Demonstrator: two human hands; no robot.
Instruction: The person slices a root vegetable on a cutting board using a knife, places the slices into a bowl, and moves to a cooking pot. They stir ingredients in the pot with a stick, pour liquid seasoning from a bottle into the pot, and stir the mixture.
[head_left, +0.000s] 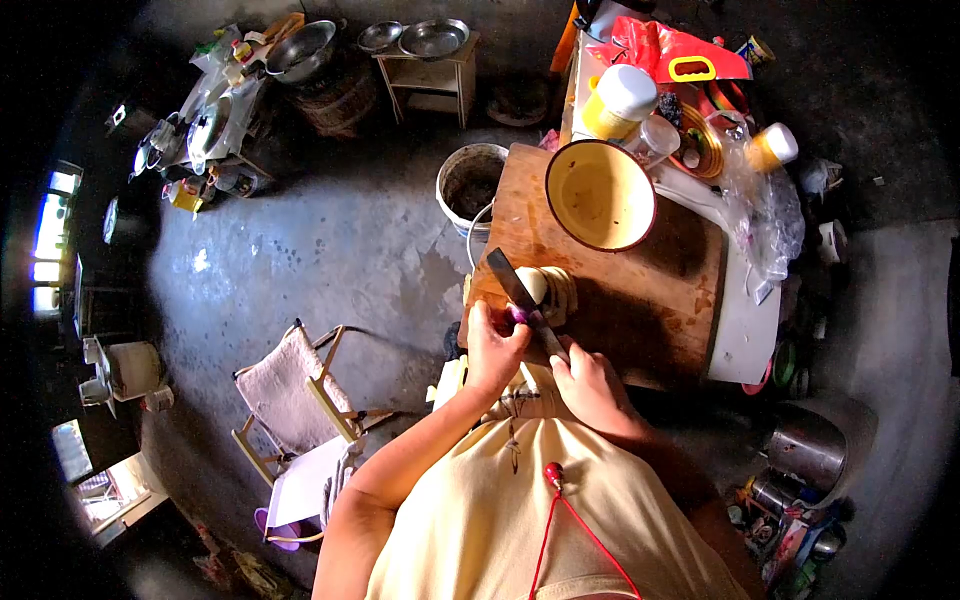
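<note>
My right hand (592,388) wrapped round the long dark-bladed knife (511,281), one slip could cut my left hand (495,347), pinching a small glossy purple piece (519,314).

Folding chair (295,390): there it stands, near left, pale cloth slung across its frame!
Grey floor (300,235): wide stretch here on the left, patchy with damp-looking marks.
Bucket (446,200): dark inside, and a thin handle hangs at its near side.
Stand (438,88): far side, carrying two metal basins (434,40) side by side.
Red bag (690,48): far right, flashing a yellow handle!
Clear plastic (770,215): crumpled, right.
Window (50,240): glowing, left edge.
Metal pot (805,450): near right, shadowed.
</note>
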